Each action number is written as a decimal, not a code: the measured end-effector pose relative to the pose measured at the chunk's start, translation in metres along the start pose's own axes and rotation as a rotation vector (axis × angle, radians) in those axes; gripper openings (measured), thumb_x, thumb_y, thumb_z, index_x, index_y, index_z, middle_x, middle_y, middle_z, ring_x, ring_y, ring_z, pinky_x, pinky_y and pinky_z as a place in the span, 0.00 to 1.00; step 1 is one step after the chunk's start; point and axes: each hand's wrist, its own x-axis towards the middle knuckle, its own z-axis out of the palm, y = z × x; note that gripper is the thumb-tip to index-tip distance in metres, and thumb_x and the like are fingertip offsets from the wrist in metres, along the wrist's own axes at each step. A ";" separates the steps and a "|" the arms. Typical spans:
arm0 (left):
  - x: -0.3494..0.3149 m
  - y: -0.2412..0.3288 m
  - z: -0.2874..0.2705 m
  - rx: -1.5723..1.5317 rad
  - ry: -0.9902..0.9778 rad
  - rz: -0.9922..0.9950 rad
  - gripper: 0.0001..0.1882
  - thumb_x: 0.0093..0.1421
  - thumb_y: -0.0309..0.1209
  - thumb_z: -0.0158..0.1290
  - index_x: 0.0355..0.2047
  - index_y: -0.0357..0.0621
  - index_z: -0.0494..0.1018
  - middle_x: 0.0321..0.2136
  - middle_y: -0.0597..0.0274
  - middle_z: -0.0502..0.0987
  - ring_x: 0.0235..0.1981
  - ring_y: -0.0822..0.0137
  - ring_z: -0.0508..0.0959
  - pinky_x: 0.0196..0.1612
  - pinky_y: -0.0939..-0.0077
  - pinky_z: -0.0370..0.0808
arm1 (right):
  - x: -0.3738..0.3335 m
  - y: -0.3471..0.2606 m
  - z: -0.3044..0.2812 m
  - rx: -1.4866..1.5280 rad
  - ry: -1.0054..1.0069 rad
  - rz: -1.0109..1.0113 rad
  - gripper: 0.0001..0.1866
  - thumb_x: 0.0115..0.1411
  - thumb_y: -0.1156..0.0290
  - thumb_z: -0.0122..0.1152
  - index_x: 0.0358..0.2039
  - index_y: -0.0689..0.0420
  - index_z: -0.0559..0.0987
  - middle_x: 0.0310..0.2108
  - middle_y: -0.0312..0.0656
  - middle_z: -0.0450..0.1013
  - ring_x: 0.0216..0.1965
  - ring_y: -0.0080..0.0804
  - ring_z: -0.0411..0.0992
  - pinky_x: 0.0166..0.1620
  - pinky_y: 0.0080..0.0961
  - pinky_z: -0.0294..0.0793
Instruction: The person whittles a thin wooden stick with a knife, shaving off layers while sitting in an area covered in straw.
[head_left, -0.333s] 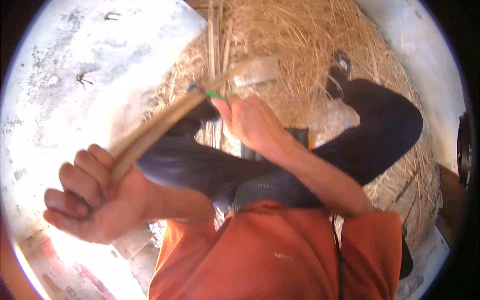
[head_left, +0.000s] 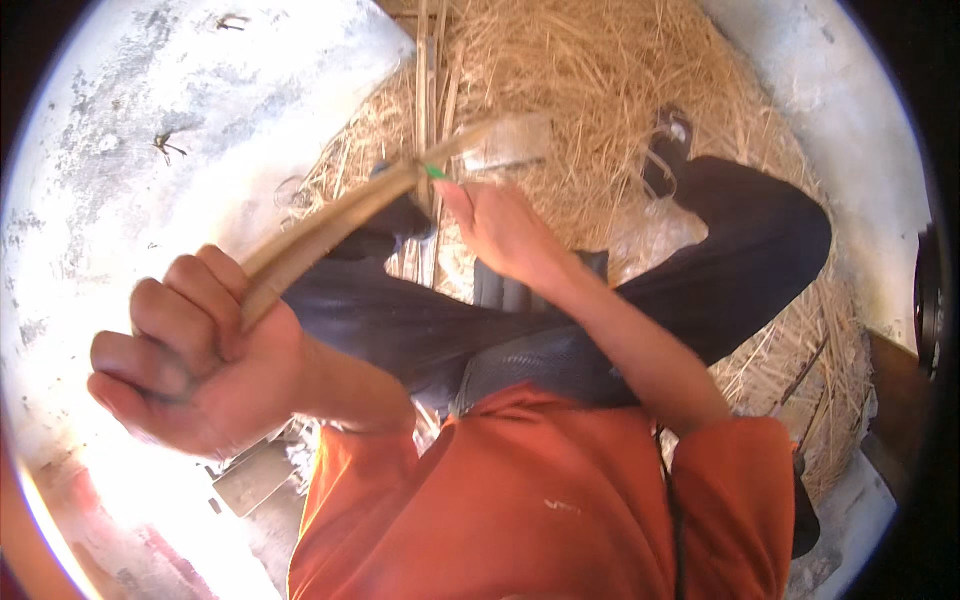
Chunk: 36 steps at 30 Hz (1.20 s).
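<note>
My left hand (head_left: 200,350) is raised at the left, its fingers wrapped round the near end of a long pale-brown bamboo strip (head_left: 335,230). The strip slants up and away to the right, parted lengthwise into two pieces, and its far end is blurred. My right hand (head_left: 505,230) is closed on a small green-handled tool (head_left: 434,172), which looks like a knife. The tool's tip meets the strip about midway along. Most of the handle lies within my fingers, and its blade cannot be made out.
Loose straw-like shavings (head_left: 600,60) cover the floor ahead. Several long strips (head_left: 427,80) lie beyond my hands, near a pale block (head_left: 515,145). My crossed legs (head_left: 750,240) are below my hands. A whitish wall (head_left: 250,100) stands at the left, another surface (head_left: 860,200) at the right.
My left hand has risen slightly with the bamboo strip. The green-handled tool has shifted a little up in the picture along with my right hand, still against the strip.
</note>
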 end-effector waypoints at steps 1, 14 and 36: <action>-0.003 0.004 0.002 -0.061 -0.107 -0.036 0.21 0.68 0.45 0.26 0.18 0.52 0.52 0.10 0.69 0.53 0.09 0.76 0.48 0.15 0.80 0.49 | -0.006 0.005 -0.005 0.277 -0.150 0.119 0.28 0.67 0.50 0.35 0.22 0.61 0.69 0.07 0.42 0.60 0.07 0.37 0.55 0.13 0.34 0.57; -0.007 -0.007 0.035 0.013 0.027 0.006 0.20 0.67 0.41 0.30 0.16 0.53 0.50 0.10 0.69 0.48 0.10 0.75 0.46 0.15 0.78 0.46 | -0.017 -0.026 -0.020 -0.059 0.119 0.016 0.19 0.65 0.60 0.43 0.29 0.65 0.70 0.12 0.53 0.67 0.15 0.53 0.68 0.19 0.40 0.65; 0.010 -0.006 0.013 -0.023 0.038 -0.022 0.22 0.65 0.42 0.30 0.13 0.55 0.48 0.09 0.70 0.49 0.09 0.76 0.46 0.15 0.80 0.46 | -0.004 -0.004 -0.037 0.857 -0.522 0.423 0.22 0.66 0.48 0.36 0.37 0.54 0.68 0.11 0.24 0.48 0.09 0.12 0.45 0.12 0.16 0.47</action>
